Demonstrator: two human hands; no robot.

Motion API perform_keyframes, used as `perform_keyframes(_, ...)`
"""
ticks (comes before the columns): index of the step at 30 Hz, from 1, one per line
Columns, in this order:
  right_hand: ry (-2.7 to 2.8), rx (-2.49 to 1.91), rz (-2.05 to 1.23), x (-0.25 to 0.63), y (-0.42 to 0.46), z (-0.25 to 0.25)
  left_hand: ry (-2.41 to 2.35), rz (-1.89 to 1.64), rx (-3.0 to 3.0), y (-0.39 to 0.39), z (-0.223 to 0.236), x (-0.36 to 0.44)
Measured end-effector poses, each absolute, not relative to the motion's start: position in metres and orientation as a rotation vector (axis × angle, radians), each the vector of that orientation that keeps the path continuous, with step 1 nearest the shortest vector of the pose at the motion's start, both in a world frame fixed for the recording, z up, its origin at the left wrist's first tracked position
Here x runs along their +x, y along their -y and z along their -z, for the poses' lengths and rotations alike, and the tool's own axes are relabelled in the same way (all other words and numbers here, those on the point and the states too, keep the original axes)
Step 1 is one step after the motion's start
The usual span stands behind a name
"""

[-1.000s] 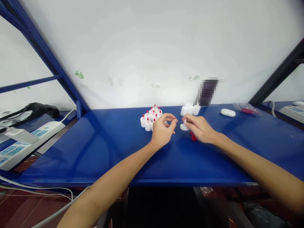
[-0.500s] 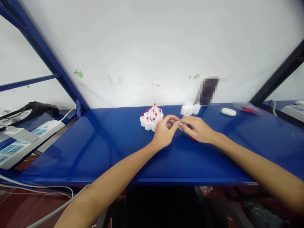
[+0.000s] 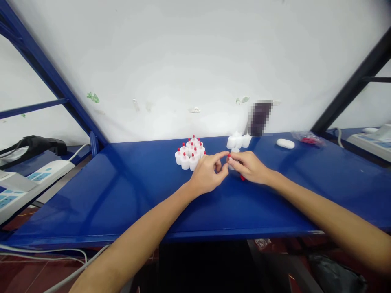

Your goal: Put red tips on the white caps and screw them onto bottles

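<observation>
Person's R hand (image 3: 251,167) pinches small white cylindrical plastic bottle (image 3: 231,166) w/ red tapered cap (image 3: 229,155). L hand (image 3: 207,172) part-open, thumb & index apart, index tip at cap.

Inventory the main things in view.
Squat red-tipped plastic bottles: about eleven, white, centre-left
Held red-tipped plastic bottle: one, white, centre
Plain plastic bottles: several, white, rear
Small piece: one visible, red, centre
Oval case: one, white, rear right
Plastic bag: one, clear and red, rear right
Long power strip: one, white and blue, left
Pixelated rectangle: one, dark, rear
Metal table: one, blue, centre
Left hand: one, bare, centre
Right hand: one, bare, centre
</observation>
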State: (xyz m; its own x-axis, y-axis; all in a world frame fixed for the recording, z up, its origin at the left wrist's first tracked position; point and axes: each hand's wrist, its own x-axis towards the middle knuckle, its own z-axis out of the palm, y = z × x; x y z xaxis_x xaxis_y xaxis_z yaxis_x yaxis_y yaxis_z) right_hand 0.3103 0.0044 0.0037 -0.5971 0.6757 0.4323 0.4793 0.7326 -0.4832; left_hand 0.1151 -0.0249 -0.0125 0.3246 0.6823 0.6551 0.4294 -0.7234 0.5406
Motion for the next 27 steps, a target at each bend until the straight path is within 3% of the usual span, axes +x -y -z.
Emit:
perform_keyframes(8,2.201,-0.866,-0.812,0.303,0.005,-0.011,-1.115,-0.935,2.562,0.027,0.011,0.111)
perform_keyframes(17,2.253,-0.879,-0.938,0.299,0.008,-0.007,-1.342,-0.621,2.964,0.029,-0.003,0.111)
perform_keyframes(27,2.177,-0.777,-1.418,0.292,0.012,-0.012,-1.414,-0.658,2.999,0.036,-0.014,0.114)
